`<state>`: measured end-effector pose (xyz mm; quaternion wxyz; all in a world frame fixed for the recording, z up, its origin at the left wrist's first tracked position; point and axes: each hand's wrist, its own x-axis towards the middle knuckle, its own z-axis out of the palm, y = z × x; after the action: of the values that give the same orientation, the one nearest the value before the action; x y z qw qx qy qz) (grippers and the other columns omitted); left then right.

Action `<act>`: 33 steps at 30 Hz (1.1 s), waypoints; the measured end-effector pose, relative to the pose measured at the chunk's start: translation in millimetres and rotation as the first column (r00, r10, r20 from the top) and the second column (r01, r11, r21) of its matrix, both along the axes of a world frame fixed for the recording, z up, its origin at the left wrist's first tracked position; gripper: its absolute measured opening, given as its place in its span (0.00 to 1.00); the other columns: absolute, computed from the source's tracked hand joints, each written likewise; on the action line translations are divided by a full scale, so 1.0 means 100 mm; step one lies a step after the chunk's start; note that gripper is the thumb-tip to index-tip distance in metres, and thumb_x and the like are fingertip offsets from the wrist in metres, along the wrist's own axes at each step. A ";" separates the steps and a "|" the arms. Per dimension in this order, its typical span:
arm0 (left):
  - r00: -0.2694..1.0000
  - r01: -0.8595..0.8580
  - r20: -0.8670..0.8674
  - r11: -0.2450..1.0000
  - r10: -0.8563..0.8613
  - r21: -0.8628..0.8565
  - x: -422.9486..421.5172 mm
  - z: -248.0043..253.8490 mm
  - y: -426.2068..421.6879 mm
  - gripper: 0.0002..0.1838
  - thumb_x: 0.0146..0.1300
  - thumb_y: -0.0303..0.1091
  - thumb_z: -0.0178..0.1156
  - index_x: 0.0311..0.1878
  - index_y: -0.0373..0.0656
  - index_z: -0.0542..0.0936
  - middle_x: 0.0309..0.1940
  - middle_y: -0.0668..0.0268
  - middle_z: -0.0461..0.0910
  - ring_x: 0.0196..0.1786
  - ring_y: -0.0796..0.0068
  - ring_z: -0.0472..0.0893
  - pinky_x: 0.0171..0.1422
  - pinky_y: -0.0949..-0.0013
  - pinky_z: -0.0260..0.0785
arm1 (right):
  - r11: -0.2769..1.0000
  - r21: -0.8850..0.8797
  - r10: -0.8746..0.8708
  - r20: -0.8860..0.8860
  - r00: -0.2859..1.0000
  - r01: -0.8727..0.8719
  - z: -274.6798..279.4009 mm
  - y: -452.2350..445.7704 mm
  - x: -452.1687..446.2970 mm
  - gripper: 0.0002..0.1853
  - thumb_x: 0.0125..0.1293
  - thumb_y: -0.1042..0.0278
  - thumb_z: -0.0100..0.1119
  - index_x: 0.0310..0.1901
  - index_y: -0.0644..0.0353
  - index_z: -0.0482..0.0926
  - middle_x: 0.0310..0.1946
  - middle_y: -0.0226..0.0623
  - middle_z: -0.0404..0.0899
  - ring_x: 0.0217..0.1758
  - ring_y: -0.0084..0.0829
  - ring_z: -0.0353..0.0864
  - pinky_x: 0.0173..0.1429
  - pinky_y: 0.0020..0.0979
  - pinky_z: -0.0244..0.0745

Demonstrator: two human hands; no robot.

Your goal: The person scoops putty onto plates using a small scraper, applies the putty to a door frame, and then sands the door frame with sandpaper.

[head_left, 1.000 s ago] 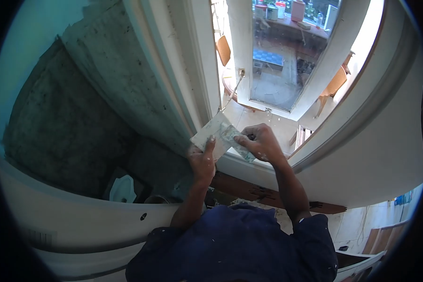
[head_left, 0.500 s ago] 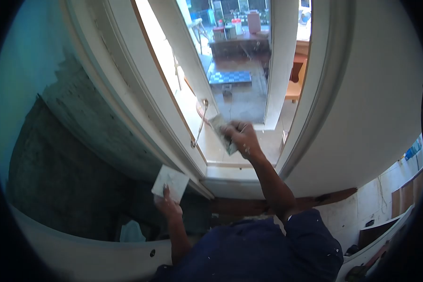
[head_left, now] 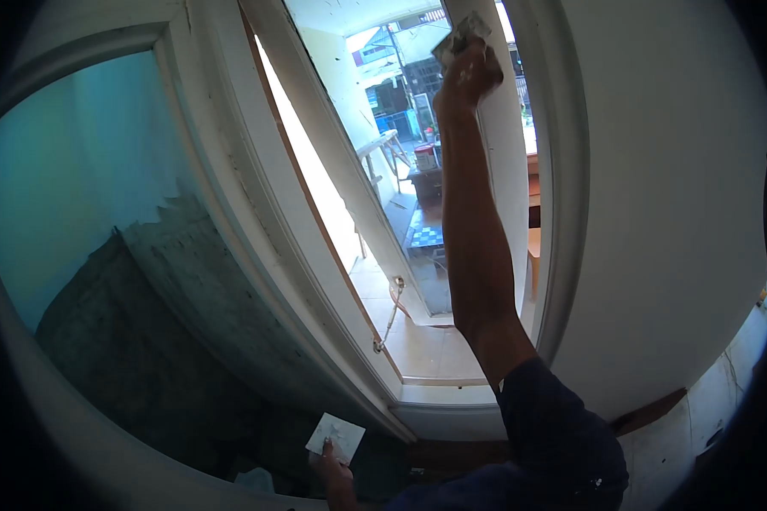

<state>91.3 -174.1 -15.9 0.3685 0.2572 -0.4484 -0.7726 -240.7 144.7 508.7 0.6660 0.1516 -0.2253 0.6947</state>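
My right hand is raised high at the top of the view, closed around a flat, whitish-smeared putty scraper. The scraper is at the right-hand stile of the white window sash; whether it touches the wood I cannot tell. White specks mark the hand. Low in the view, my left hand grips a square white putty board, thumb on top and fingers hidden below. Greyish smears lie on the board's face.
A metal stay hook links the tilted sash to the white frame. Left of it is a dark, streaked pane. A white panel stands at right. Beyond the glass are a blue checkered surface and containers.
My right hand has moved up with the scraper from the sash's lower left to its upper right side. The view has tilted upward, so the left hand with the board appears lower.
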 end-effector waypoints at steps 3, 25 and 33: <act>0.998 -0.063 0.008 0.998 0.063 0.017 0.12 -0.01 0.05 0.18 0.57 0.19 0.55 0.52 0.30 0.69 0.46 0.55 0.76 0.50 0.61 0.77 0.54 0.60 0.70 | 0.983 -0.098 0.151 -0.074 0.986 -0.158 0.34 0.02 -0.01 0.13 0.59 0.70 0.52 0.22 0.71 0.77 0.17 0.33 0.73 0.20 0.21 0.66 0.24 0.30 0.59; 0.999 -0.019 0.049 0.998 0.016 0.060 0.30 -0.24 0.06 0.20 0.56 0.21 0.57 0.54 0.34 0.71 0.47 0.56 0.77 0.48 0.60 0.79 0.51 0.60 0.72 | 0.756 -0.348 0.592 0.001 0.806 -0.555 0.70 0.19 -0.01 0.07 0.51 0.77 0.59 0.21 0.69 0.72 0.24 0.43 0.78 0.22 0.33 0.79 0.24 0.32 0.81; 0.990 -0.059 0.138 0.988 0.039 0.143 0.39 -0.41 -0.07 0.20 0.55 0.21 0.57 0.54 0.35 0.71 0.47 0.57 0.77 0.48 0.59 0.79 0.50 0.58 0.73 | 0.617 -0.274 0.708 -0.217 0.672 -0.738 0.68 0.18 0.11 0.07 0.53 0.78 0.58 0.29 0.75 0.72 0.32 0.48 0.78 0.24 0.33 0.80 0.23 0.30 0.83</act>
<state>130.2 -181.2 -56.9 0.3363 0.3461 -0.4080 -0.7750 -230.1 163.1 576.2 0.3545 0.1427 0.0071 0.9241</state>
